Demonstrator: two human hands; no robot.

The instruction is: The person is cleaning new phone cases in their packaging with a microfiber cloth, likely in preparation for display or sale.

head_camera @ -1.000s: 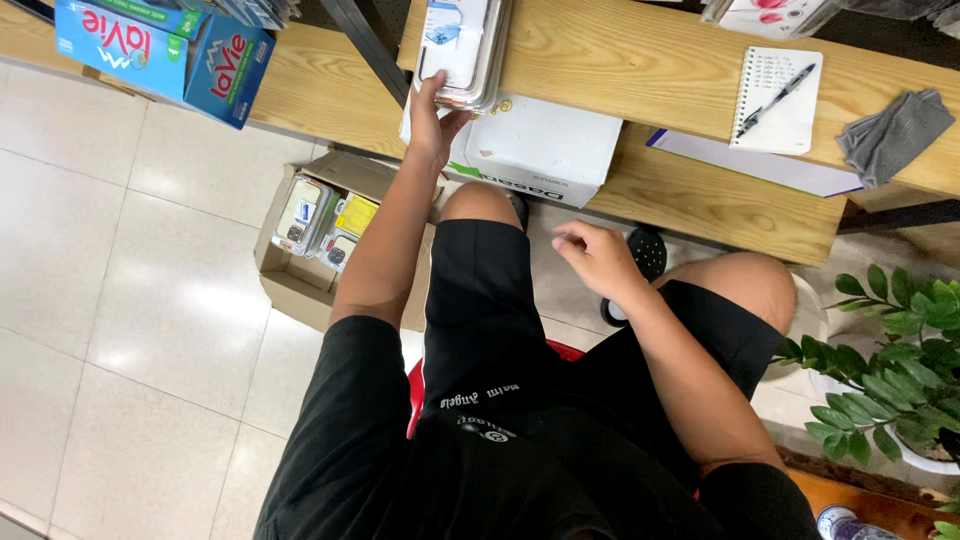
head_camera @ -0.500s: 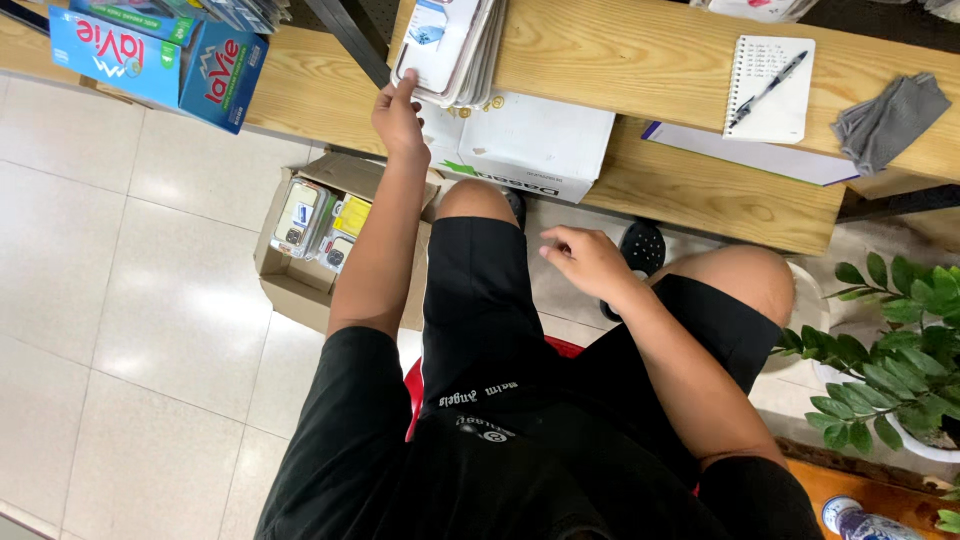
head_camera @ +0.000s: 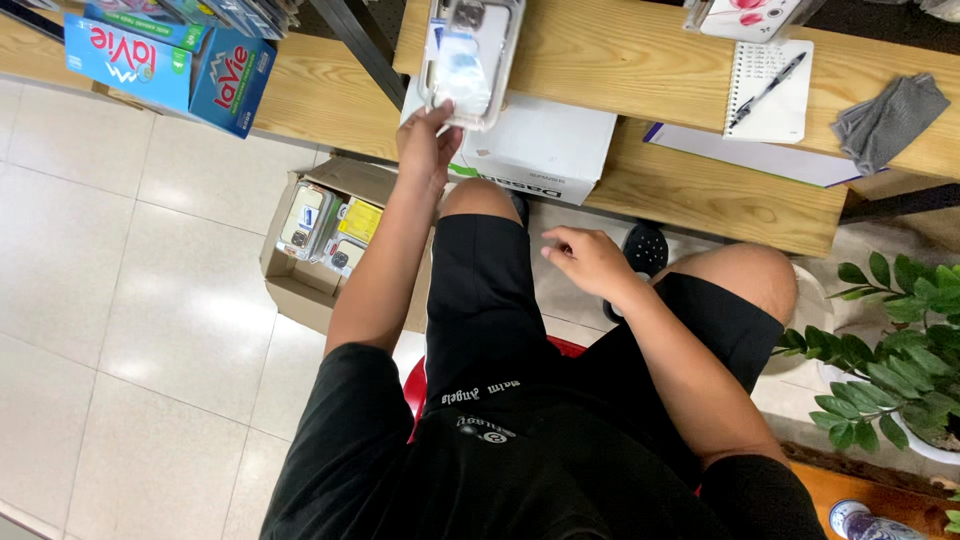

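The left hand (head_camera: 425, 150) is gripping the near edge of a clear phone-case package (head_camera: 470, 60), which is lying on the wooden desk (head_camera: 610, 50) just above a white box (head_camera: 540, 150). The right hand (head_camera: 590, 260) is hovering loose and empty over the lap, fingers seemingly half curled. A cardboard box (head_camera: 320, 235) of similar packages is sitting on the floor beside the left arm.

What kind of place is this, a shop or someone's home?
Probably a small shop or its stockroom. The left hand holds a clear packaged phone case at a wooden shelf; a cardboard box of similar packs sits on the tiled floor, and a notepad with a pen lies nearby.
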